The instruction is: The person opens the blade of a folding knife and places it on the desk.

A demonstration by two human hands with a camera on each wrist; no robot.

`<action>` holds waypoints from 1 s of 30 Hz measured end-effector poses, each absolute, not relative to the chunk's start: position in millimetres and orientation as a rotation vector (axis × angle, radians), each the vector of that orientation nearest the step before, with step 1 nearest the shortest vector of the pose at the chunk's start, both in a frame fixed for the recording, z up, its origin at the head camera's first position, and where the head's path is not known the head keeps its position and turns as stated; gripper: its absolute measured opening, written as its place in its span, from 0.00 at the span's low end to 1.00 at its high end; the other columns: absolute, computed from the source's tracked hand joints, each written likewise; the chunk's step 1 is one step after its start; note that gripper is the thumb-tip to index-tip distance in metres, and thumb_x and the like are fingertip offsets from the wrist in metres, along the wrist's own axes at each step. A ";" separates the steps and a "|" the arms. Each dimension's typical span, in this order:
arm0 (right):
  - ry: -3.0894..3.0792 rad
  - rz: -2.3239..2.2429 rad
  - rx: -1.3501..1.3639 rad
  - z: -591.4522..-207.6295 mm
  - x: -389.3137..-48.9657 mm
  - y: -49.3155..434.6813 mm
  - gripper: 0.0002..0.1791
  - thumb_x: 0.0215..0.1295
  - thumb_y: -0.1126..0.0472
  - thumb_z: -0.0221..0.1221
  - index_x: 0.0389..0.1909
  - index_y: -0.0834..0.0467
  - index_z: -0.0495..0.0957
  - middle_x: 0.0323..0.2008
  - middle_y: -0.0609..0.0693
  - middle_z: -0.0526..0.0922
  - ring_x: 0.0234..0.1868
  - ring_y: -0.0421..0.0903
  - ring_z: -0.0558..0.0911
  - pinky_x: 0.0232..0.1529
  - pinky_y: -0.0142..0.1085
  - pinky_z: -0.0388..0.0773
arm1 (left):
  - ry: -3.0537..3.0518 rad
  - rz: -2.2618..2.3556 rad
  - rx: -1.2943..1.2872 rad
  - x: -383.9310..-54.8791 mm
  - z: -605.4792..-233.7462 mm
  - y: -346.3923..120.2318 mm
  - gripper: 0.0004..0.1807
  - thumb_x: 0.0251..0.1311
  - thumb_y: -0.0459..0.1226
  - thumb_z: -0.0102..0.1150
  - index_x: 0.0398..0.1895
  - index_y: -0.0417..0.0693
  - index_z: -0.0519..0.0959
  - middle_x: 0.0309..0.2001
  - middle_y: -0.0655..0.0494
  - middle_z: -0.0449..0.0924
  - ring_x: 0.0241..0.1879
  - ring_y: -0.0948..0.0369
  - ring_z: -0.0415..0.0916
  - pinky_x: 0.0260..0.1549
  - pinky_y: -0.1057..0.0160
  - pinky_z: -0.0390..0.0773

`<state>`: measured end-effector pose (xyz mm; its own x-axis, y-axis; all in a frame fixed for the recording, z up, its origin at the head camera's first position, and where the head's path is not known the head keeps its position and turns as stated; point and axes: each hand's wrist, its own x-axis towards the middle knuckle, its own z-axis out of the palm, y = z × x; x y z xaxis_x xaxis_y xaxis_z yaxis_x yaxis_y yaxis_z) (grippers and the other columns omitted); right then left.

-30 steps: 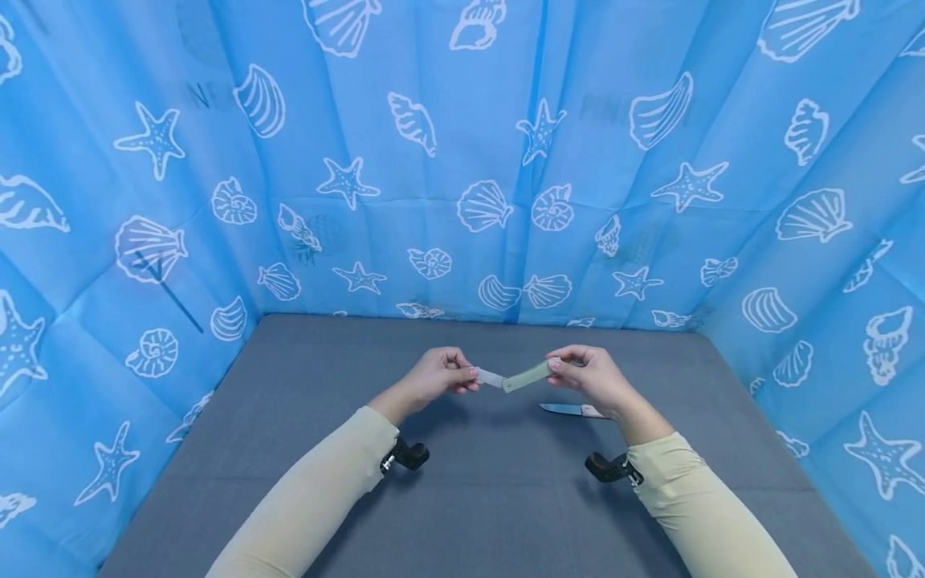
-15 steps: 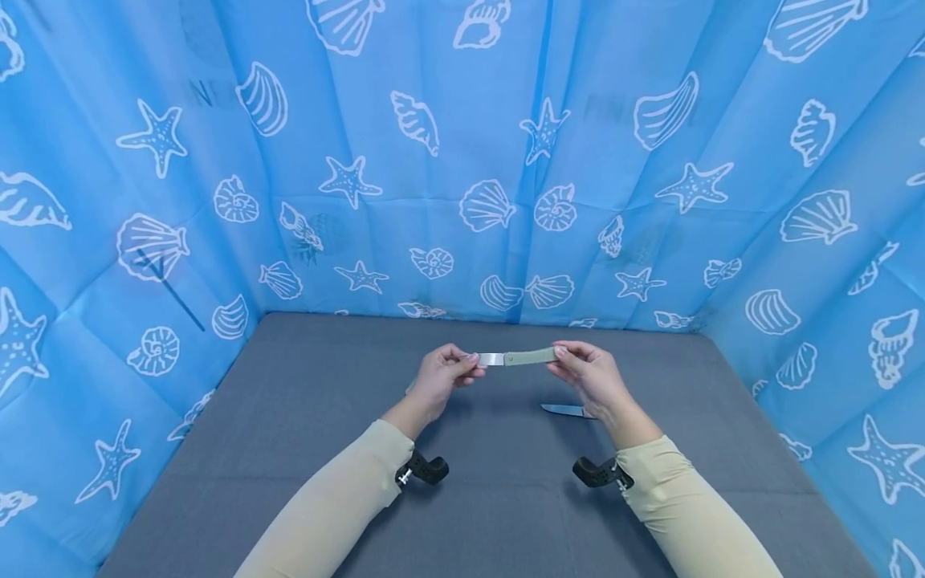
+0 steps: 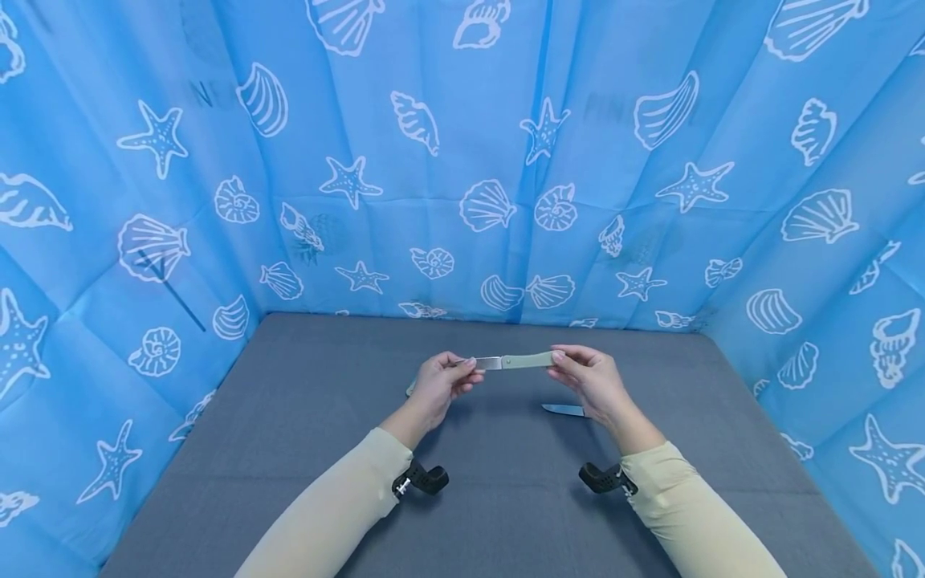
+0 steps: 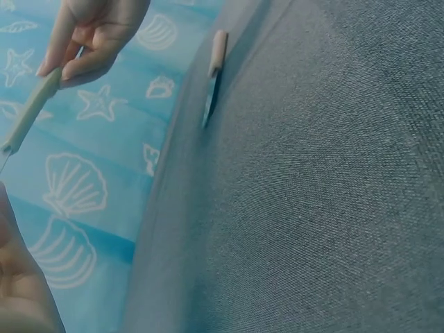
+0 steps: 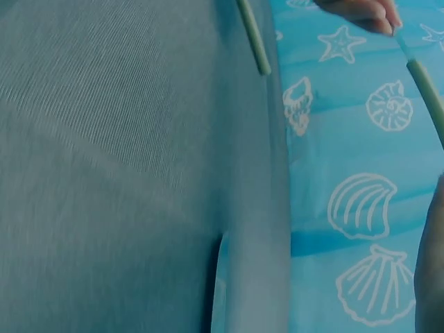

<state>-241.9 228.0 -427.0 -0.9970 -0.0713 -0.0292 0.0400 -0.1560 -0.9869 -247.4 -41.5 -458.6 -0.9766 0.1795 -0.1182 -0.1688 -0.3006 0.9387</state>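
Between my two hands a folding knife [image 3: 527, 360] with a pale green handle is held above the table, its blade and handle nearly in one line. My left hand [image 3: 436, 391] pinches the blade, so the tip is hidden by the fingers. The far end of the handle is pinched by the thumb and fingers of my right hand [image 3: 594, 384]. Below the right hand, a second knife [image 4: 217, 55] with a pale pinkish handle lies on the table, blade out; the hand covers its handle in the head view.
A slim green object [image 5: 253, 38], perhaps another knife's handle, lies on the table beyond my left hand, mostly hidden in the head view. The grey cloth-covered table [image 3: 318, 457] meets a blue shell-patterned curtain [image 3: 448, 160] at the back and sides.
The folding knife was bent at its pivot a second ago and has straightened. My hands rose slightly with it. Since half a second ago, the knife has only tilted a little.
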 end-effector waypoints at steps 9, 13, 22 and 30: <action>2.411 -1.929 -0.268 -430.0 -240.4 242.4 0.22 0.68 0.67 0.63 0.59 0.74 0.73 0.40 0.56 0.84 0.40 0.40 0.87 0.45 0.35 0.83 | 1.714 2.351 0.009 -244.3 -463.2 -45.2 0.06 0.70 0.37 0.60 0.37 0.45 0.75 0.33 0.52 0.87 0.31 0.65 0.83 0.33 0.68 0.79; 2.565 -1.754 -0.288 -430.5 -238.9 245.2 0.20 0.67 0.63 0.65 0.56 0.69 0.78 0.44 0.61 0.85 0.41 0.42 0.87 0.44 0.36 0.84 | 1.706 2.348 -0.002 -244.8 -466.8 -46.4 0.06 0.70 0.36 0.60 0.37 0.44 0.75 0.33 0.52 0.87 0.30 0.65 0.83 0.33 0.68 0.79; 2.591 -1.660 -0.343 -436.2 -240.3 247.9 0.15 0.67 0.64 0.65 0.51 0.68 0.82 0.42 0.59 0.86 0.39 0.45 0.87 0.47 0.51 0.82 | 1.721 2.307 -0.056 -246.3 -468.7 -47.4 0.08 0.68 0.36 0.62 0.35 0.44 0.73 0.29 0.54 0.86 0.26 0.68 0.81 0.28 0.70 0.78; 2.399 -1.770 -0.353 -443.8 -242.6 251.5 0.18 0.68 0.67 0.63 0.54 0.73 0.78 0.46 0.69 0.82 0.40 0.43 0.86 0.49 0.50 0.81 | 1.715 2.266 -0.088 -246.4 -469.1 -48.6 0.06 0.68 0.35 0.62 0.37 0.44 0.74 0.29 0.53 0.87 0.25 0.68 0.81 0.29 0.68 0.77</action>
<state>-242.6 251.5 -443.8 -0.9628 -0.2690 0.0265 -0.1047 0.2809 -0.9540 -246.4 -48.6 -469.1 -0.9538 0.1980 -0.2259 -0.2712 -0.2442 0.9310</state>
